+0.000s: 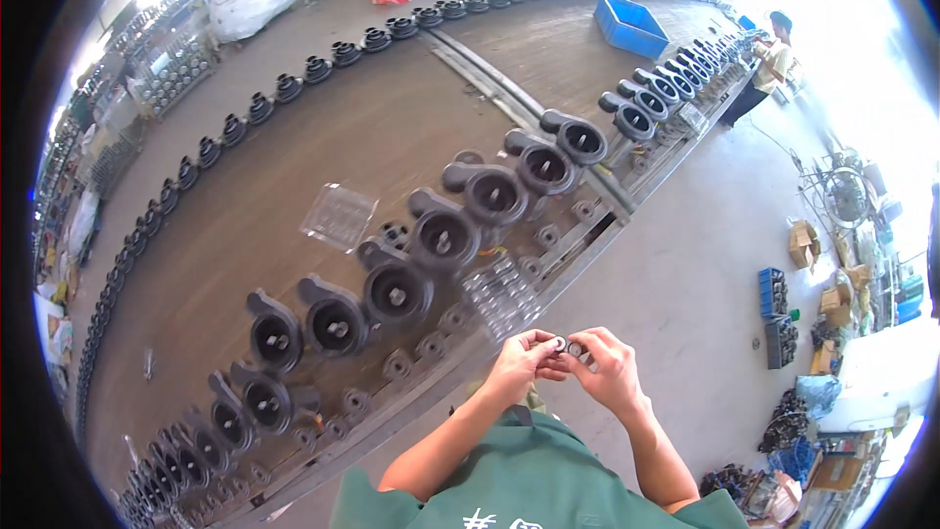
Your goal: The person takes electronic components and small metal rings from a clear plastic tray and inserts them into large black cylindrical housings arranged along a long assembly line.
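In front of my body, beyond the table's near edge, my two hands are close together with fingers pinched. Between the fingertips of my left hand is a small dark ring with a pale centre. My right hand pinches a second small round part, greyish and right beside the first. Whether the two parts touch I cannot tell. Just past my hands, a clear plastic blister tray lies at the table's edge. Black pump casings with a round opening and a side spout, such as this pump casing, stand in a row behind it.
Small round flanged parts line the near edge of the long brown table. Another clear tray and a blue bin sit on it. Dark parts follow its far edge. A co-worker stands far right; blue crates stand on the floor.
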Tool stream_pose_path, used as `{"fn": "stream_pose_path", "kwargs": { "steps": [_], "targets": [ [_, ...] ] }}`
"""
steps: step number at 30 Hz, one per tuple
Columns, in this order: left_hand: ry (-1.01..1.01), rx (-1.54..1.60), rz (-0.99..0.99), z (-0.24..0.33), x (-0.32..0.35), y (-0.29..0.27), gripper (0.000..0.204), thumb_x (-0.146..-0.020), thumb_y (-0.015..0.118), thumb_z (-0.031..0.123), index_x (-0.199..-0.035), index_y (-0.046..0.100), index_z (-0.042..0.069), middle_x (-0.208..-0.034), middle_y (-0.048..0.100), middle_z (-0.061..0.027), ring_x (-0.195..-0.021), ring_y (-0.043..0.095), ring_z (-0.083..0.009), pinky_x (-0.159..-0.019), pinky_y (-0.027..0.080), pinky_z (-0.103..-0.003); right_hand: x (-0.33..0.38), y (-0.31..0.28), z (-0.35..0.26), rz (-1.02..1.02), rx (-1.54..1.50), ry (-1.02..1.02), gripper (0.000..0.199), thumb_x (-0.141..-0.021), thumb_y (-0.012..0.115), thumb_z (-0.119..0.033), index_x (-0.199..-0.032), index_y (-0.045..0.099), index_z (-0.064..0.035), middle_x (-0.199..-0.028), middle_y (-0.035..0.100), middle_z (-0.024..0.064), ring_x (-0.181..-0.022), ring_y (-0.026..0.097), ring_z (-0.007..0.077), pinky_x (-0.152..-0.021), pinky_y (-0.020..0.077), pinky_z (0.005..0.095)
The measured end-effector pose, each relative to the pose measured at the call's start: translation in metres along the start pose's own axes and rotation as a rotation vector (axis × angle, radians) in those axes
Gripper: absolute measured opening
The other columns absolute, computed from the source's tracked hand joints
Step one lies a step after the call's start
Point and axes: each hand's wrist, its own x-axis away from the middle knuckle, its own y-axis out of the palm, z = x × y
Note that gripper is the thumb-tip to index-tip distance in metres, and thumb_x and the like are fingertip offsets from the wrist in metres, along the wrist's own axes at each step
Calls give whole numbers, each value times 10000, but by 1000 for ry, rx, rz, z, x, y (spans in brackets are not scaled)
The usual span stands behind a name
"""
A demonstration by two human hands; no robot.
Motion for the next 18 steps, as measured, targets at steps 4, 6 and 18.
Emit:
{"fn": "stream_pose_path", "kwargs": {
  "steps": [4,6,18],
  "targets": [
    [65,-124,71,50,-88,42,223,-990,641,157,-1110,609,-28,-926,730,-159,-744,734,-222,-615,606,-312,-80,-54,66,98,-155,213,237,-806,806,-60,-1016,707,-12,-862,689,53,-664,650,104,-595,532,239],
    [152,-167,149,69,-114,53,232,-984,651,177,-1107,628,-19,-918,736,-159,-711,727,-221,-591,593,-303,-107,-67,108,101,-369,392,235,-805,804,-48,-1010,702,4,-801,686,32,-674,632,78,-602,518,231],
    [405,-523,1081,179,-171,9,168,-959,645,75,-1087,632,-34,-774,719,-139,-527,670,-161,-392,465,-254,-372,3,194,-228,-194,-605,278,-778,788,-140,-1010,672,-39,-945,692,119,-880,668,333,-761,552,412]
  ]
}}
